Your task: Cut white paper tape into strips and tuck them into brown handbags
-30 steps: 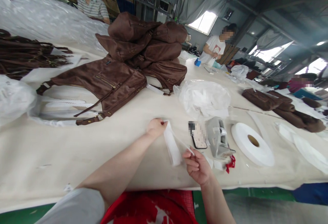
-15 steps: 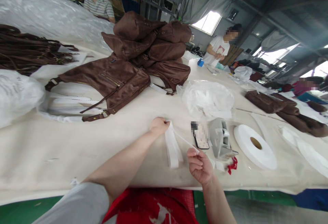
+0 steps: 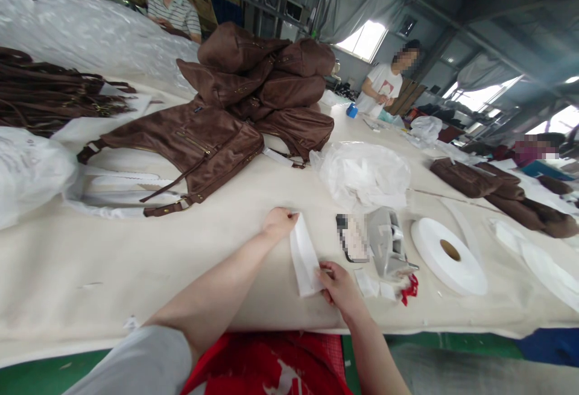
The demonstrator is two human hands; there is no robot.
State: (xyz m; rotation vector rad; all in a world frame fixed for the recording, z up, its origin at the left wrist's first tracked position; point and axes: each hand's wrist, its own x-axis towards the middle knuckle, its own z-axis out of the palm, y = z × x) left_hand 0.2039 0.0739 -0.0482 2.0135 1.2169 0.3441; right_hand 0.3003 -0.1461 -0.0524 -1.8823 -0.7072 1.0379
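A flat, folded white strip (image 3: 304,256) lies lengthwise on the cream-covered table between my hands. At its far end, my left hand (image 3: 278,222) is closed, pinching the top corner. My right hand (image 3: 338,288) is closed on the strip's right edge near the lower end, with thumb and fingertips pressed there. The palm side of both hands is mostly hidden. To the right of the strip are a phone (image 3: 357,244), a grey tape dispenser (image 3: 379,241) and a large roll of white tape (image 3: 427,250).
Brown leather bags (image 3: 217,135) are piled at the back left, beside brown straps (image 3: 54,96). A crumpled clear plastic bag (image 3: 362,172) sits behind the phone. Small white pieces (image 3: 365,283) and a red scrap (image 3: 409,290) lie near the dispenser. Co-workers stand beyond the table.
My right hand has moved left and turned, bringing the stretched length of strip down onto the rest of the folded strip. My left hand keeps hold of the far end.
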